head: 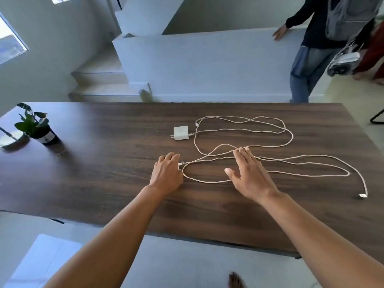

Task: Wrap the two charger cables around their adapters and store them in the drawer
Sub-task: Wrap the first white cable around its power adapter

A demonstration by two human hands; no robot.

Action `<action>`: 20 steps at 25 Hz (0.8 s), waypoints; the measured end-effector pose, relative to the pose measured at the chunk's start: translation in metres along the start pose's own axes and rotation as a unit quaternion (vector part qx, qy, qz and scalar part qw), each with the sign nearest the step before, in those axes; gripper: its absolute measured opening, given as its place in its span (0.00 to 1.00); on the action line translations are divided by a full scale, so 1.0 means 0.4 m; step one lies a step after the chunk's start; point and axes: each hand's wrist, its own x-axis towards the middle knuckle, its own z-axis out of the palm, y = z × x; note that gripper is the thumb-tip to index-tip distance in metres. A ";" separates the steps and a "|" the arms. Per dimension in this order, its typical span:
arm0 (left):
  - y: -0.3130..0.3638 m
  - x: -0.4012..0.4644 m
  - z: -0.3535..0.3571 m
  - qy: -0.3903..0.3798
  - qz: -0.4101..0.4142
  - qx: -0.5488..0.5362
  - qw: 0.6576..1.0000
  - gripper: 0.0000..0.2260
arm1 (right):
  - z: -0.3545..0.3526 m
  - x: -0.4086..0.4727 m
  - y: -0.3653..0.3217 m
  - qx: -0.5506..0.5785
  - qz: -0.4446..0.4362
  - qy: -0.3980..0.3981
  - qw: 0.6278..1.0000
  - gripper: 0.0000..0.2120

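**Sorting the tangle before any wrapping**

The job looks barely begun: both cables (239,129) lie in loose, crossing loops across the dark wooden counter (104,163), and no drawer is in view. The left hand (166,173) rests curled beside a small plug end (181,163), touching or nearly touching it; whether it grips is unclear. The right hand (248,173) lies flat and spread on the crossing strands, holding nothing. A sensible approach is to trace one cable from its plug, draw it free of the other, then wind it in even turns without sharp bends at the connector. The white square adapter (181,133) sits beyond the hands, prongs leftward, one thin cream cable plugged in. Another connector (363,196) lies far right.
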 end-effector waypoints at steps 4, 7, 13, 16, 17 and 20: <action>-0.026 0.036 0.016 -0.051 -0.055 0.030 0.997 0.23 | 0.028 0.035 0.022 0.013 -0.038 -0.035 0.999 0.33; -0.036 0.045 0.035 -0.050 -0.072 0.015 0.996 0.21 | 0.043 0.061 0.014 0.033 -0.067 -0.044 0.996 0.31; 0.011 -0.004 0.015 -0.012 -0.053 -0.082 0.995 0.19 | 0.024 0.078 -0.013 0.096 -0.114 0.005 0.989 0.25; 0.058 -0.017 -0.048 -0.002 -0.020 -0.136 0.991 0.17 | 0.001 0.085 -0.039 0.117 -0.143 0.067 0.981 0.22; 0.073 -0.024 -0.072 0.002 -0.015 -0.165 0.986 0.17 | -0.006 0.086 -0.048 0.115 -0.159 0.081 0.977 0.21; 0.112 -0.036 -0.135 0.005 -0.004 -0.285 0.959 0.21 | -0.042 0.092 -0.065 0.117 -0.198 0.125 0.965 0.17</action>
